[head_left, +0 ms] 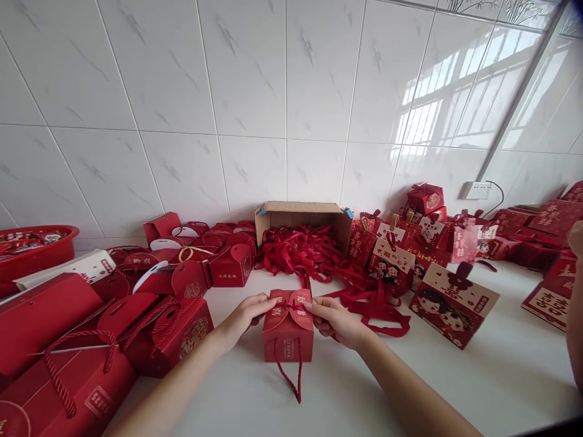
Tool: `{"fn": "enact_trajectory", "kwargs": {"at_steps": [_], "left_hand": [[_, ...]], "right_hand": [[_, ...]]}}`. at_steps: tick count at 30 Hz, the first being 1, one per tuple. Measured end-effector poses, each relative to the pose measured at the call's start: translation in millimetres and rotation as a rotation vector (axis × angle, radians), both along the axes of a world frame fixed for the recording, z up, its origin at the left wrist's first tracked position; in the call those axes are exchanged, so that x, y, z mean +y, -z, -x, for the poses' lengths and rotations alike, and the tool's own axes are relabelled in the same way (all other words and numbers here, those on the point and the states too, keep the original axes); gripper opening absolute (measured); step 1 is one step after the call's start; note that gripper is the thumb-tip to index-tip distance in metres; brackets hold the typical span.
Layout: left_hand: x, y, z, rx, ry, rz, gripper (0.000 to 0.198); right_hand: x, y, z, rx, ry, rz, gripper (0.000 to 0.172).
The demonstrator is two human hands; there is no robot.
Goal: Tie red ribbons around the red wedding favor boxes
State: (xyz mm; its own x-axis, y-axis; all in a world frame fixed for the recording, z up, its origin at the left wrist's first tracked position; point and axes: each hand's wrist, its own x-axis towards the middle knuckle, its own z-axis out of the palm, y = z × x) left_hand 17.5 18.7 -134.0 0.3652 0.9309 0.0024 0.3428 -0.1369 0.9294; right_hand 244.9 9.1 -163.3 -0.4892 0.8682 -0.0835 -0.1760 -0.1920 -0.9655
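Observation:
A small red gift box stands upright on the white table in front of me, its rounded top flaps folded together. A thin red ribbon runs across the middle of the lid. At the lid's left edge, my left hand is closed, with thumb and fingers pinched at one side of the ribbon. My right hand pinches at the other side, thumb over the lid's right edge. The fingertips partly hide the ribbon ends. A twisted red cord handle hangs down the box's front onto the table.
Behind the box, a cardboard carton spills red ribbons. Several red gift boxes crowd the left, near a red basin. Printed boxes stand to the right. Another person's arm shows at the right edge. A tiled wall closes the back.

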Motion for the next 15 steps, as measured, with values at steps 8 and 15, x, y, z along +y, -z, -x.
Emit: {"fn": "enact_trajectory", "kwargs": {"at_steps": [8, 15], "left_hand": [[2, 9.9, -11, -0.095, -0.080, -0.003, 0.046], [0, 16.4, -18, -0.098, -0.199, -0.027, 0.052]], "right_hand": [[3, 6.5, 4, -0.007, 0.089, -0.024, 0.050], [3, 5.8, 7, -0.003, 0.102, -0.023, 0.050]]}}
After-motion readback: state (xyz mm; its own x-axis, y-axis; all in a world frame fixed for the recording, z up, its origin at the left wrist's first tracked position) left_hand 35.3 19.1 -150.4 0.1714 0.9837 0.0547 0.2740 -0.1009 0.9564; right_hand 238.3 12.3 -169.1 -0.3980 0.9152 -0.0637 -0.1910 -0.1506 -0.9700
